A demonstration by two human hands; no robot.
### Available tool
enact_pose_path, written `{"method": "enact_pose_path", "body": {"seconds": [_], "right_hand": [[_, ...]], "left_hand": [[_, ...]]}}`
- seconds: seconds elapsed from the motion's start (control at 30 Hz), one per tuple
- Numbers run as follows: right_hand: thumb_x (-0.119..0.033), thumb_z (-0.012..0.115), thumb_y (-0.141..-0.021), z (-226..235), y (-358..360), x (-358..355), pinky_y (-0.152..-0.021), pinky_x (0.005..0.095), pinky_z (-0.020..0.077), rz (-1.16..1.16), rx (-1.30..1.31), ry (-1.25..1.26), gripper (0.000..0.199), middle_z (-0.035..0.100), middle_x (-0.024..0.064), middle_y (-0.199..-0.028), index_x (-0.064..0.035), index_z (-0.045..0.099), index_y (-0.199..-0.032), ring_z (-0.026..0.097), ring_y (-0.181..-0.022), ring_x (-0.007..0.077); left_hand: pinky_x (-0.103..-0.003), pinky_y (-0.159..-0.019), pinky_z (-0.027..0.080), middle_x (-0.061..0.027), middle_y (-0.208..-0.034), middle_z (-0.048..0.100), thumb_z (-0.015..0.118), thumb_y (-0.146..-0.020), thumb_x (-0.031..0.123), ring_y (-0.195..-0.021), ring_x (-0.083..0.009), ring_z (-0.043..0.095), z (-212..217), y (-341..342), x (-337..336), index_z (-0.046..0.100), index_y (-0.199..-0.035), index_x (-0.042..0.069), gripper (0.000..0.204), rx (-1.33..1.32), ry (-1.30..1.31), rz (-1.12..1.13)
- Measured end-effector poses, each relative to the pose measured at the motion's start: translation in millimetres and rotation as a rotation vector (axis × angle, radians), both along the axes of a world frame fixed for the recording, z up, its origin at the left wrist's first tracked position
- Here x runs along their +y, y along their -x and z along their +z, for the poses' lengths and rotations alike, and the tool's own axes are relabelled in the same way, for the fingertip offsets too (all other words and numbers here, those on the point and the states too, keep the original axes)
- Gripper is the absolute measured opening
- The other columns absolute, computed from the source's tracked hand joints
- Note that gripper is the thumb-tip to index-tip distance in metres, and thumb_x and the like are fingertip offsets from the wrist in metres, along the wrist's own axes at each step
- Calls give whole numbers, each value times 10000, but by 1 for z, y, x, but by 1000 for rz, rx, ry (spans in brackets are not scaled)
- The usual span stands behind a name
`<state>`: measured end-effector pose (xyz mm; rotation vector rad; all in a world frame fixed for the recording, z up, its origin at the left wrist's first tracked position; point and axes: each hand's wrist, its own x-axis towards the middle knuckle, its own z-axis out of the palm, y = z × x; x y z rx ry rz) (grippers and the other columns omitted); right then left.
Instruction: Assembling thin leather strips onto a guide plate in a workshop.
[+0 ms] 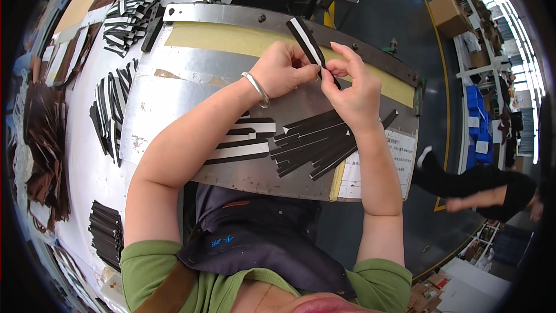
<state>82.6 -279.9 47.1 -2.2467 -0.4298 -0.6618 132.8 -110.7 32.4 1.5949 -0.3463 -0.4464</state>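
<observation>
Here, we hold the black-and-white strip (306, 42) above the metal board (202, 61) | left hand (280, 71) and right hand (357, 91) both pinching its nearer end | we'd best keep its edges even, pressing lightly.

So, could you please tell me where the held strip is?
In the head view, the strip is above and slightly right of centre, pinched by the left hand and right hand.

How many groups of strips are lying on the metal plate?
2: a black-and-white group beside the left forearm, and a mostly black group to its right; others may be hidden. The left hand and right hand hold another strip.
</observation>
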Motion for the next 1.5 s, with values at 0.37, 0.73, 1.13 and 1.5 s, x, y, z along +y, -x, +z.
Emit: {"method": "enact_pose_path", "body": {"seconds": [0.37,0.73,1.13,1.5], "right_hand": [[23,690,-806,-7,-8,-16,-682,237,527,154,657,-934,350,688,77,-886,4,570,-1134,634,-748,86],[14,675,-854,-3,-8,-10,-698,210,513,142,621,-901,349,688,68,-904,2,571,-1187,628,-766,69],[14,675,-858,-3,1,1,-725,196,475,128,451,-530,312,657,34,-904,-11,583,-1155,593,-811,54],[11,669,-864,-9,-13,-12,-732,193,482,236,578,-676,263,663,37,-900,5,592,-1116,594,-793,54]], "left_hand": [[-223,-506,406,21,-649,600,707,-829,171,-569,-43,505,-5,-2,2,647,-721,19,196,-40,85,-71],[-213,-501,437,16,-660,594,712,-844,201,-575,-47,523,0,-2,4,629,-738,14,230,-23,110,-64],[-222,-534,476,-9,-686,598,714,-855,232,-599,-65,544,0,-4,5,653,-832,2,239,58,89,42],[-217,-527,458,-14,-757,640,736,-839,206,-645,-66,569,5,-4,3,678,-864,35,183,172,233,121]]}}
